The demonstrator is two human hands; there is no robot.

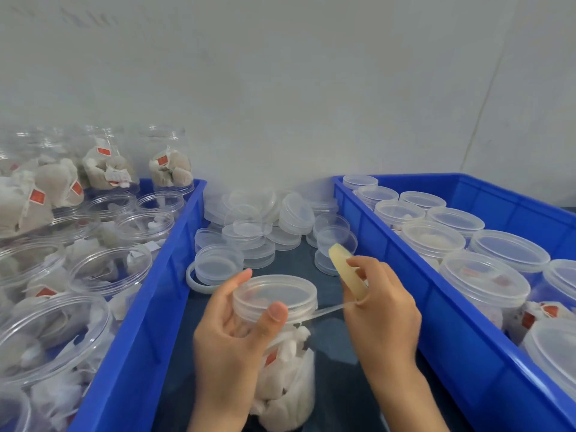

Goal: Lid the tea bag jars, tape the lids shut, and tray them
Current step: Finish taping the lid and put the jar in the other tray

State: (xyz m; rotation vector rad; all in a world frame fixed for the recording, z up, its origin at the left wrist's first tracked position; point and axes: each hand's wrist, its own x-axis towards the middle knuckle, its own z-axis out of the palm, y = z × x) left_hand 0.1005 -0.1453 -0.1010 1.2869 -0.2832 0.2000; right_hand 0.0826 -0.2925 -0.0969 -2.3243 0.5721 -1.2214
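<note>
A clear plastic jar [288, 381] full of white tea bags stands on the dark table between two blue trays, with a clear lid [274, 291] on it. My left hand [232, 338] grips the jar at the lid, thumb pressed on the rim. My right hand [378, 310] holds a roll of clear tape [347, 271]. A strip of tape [330, 310] runs taut from the roll to the edge of the lid.
The blue tray [149, 322] on the left holds several open jars of tea bags. The blue tray [436, 310] on the right holds several lidded jars. A heap of loose clear lids [261, 226] lies behind the jar, near the wall.
</note>
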